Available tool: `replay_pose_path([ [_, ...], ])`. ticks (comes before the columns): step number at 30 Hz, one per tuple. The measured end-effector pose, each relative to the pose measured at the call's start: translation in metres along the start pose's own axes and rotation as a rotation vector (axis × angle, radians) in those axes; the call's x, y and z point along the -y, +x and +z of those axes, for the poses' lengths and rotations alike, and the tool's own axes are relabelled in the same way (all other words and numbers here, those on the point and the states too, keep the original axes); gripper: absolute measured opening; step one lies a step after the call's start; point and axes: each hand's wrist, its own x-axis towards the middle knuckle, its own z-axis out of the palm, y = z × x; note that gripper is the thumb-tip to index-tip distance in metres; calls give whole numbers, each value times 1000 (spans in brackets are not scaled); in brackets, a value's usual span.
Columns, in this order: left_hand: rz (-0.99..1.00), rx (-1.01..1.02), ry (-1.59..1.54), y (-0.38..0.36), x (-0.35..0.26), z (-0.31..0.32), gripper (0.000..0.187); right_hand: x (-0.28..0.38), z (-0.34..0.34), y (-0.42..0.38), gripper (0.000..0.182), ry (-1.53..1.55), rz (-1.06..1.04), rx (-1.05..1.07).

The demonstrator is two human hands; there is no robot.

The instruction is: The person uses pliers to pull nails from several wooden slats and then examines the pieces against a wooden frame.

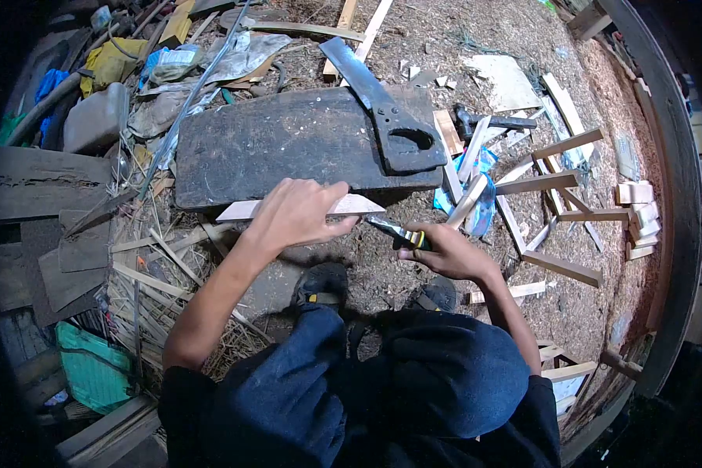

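A pale wood strip [242, 210] with slanted ends lies along the near edge of the dark wooden board [265, 148]. My left hand [300, 212] is closed over the strip, its thumb and fingers near the right end. In my right hand [442, 251] are pliers [396, 232] with yellow and black handles, their jaws close to the underside of the strip's right end. Whether the jaws grip anything is too small to tell. On the board's right part rests a handsaw [398, 136], its blade pointing up and left.
A hammer [495, 122] lies right of the board. Farther right are joined wood strips [550, 183] and a stack of small blocks [642, 218]. Wood scraps and a green container [93, 366] are at the left. Sawdust covers the ground [476, 31].
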Motion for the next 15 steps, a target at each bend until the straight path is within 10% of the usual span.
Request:
replay_pose_path([
  [15, 112, -28, 15, 5, -4, 12, 25, -1, -10, 5, 47, 138, -24, 290],
])
